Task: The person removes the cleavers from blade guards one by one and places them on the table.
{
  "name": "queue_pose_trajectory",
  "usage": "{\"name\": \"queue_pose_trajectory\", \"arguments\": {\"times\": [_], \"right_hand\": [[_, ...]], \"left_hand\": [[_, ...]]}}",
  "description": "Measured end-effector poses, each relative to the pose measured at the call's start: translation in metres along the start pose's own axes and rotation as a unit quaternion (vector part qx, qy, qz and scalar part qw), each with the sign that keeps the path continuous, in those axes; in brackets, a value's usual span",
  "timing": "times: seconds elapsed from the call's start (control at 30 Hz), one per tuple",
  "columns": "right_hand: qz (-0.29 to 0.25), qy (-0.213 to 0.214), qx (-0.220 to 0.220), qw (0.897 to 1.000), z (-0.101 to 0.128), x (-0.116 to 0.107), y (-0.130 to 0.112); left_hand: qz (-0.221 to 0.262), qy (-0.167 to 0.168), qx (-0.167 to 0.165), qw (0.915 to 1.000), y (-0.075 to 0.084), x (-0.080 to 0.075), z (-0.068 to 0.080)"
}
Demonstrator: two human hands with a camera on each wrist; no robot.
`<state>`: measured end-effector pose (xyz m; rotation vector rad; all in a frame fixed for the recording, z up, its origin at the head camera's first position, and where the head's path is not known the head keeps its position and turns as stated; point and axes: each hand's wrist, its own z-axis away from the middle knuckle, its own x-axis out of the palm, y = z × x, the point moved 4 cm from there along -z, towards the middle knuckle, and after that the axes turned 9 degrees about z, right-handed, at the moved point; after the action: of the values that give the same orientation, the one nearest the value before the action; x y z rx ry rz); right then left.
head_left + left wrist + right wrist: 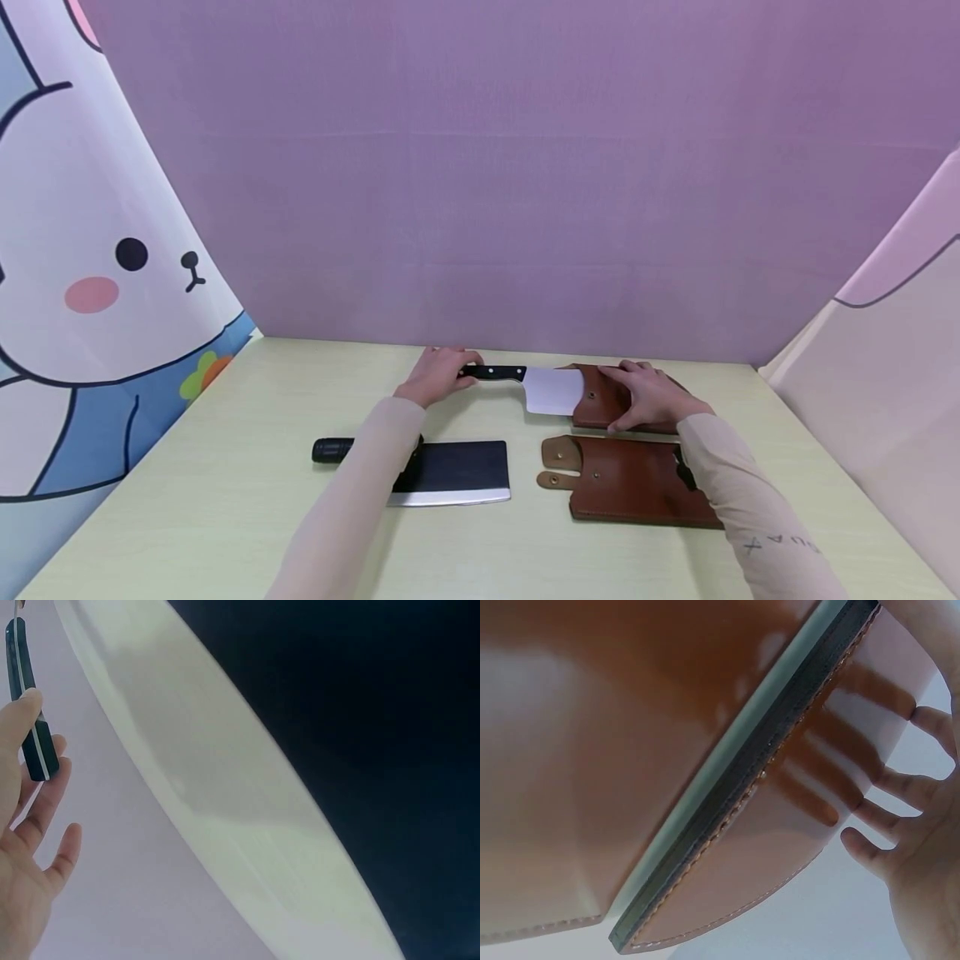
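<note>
My left hand (437, 375) pinches the end of a cleaver's black riveted handle (498, 372) between thumb and fingers; in the left wrist view the little finger is held out away from it. The cleaver's pale blade (553, 392) meets the mouth of a brown leather sheath (597, 402), its front part hidden inside. Across this sheath lies my right hand (652, 396), thumb at the near edge and fingers at the far edge. The right wrist view shows those fingertips touching the stitched leather (802, 802).
Nearer me on the pale table (225, 500) lies a larger cleaver (465, 467) with a dark blade, its handle partly behind my left forearm. To its right is a second brown sheath (630, 479) with strap tabs, partly under my right sleeve. A purple backdrop (510, 183) stands behind.
</note>
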<state>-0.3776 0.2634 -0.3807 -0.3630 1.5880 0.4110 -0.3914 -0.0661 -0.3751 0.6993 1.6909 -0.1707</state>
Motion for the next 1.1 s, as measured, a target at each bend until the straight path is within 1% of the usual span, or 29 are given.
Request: {"name": "queue_pose_trajectory", "arguments": {"times": [0.13, 0.73, 1.1], "right_hand": [[0.002, 0.001, -0.002, 1.0, 0.001, -0.001, 0.0], [-0.005, -0.002, -0.002, 1.0, 0.005, -0.004, 0.001], [0.0, 0.007, -0.006, 1.0, 0.006, -0.002, 0.005]], "left_hand": [[-0.001, -0.006, -0.004, 1.0, -0.002, -0.003, 0.002], [0.005, 0.0, -0.002, 1.0, -0.009, -0.007, 0.006], [0.001, 0.001, -0.001, 1.0, -0.014, -0.009, 0.009]]}}
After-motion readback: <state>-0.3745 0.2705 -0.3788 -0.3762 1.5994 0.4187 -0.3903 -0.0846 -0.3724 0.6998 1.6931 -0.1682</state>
